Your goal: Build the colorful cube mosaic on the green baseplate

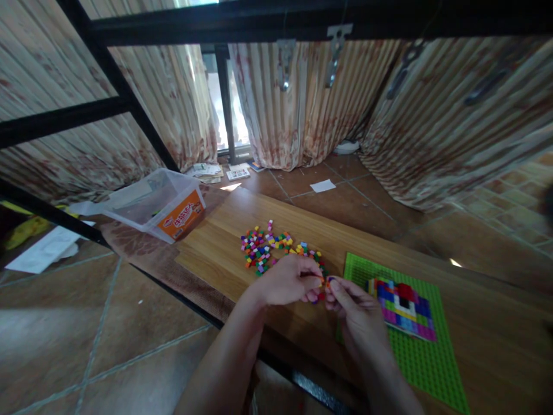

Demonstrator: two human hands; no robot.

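My left hand [290,280] is closed, with a small orange toy brick [321,282] pinched at its fingertips. Close beside it, my right hand [351,301] pinches another small brick [330,280], which looks orange and purple. The fingertips of both hands nearly meet above the wooden board. Beyond my left hand lies a loose pile of small multicoloured bricks [256,246], partly hidden by that hand. To the right, a green studded baseplate [449,369] carries a stepped, multicoloured brick build [406,308] with a red top. My right hand and forearm overlap the baseplate's left part.
The wooden board [220,248] lies across a brown cloth-covered surface [203,294]. A clear plastic box [142,213] with an orange label stands at its left end. Black metal bars [242,26] with hanging clips cross overhead. Curtains [302,109] and papers [323,185] are beyond.
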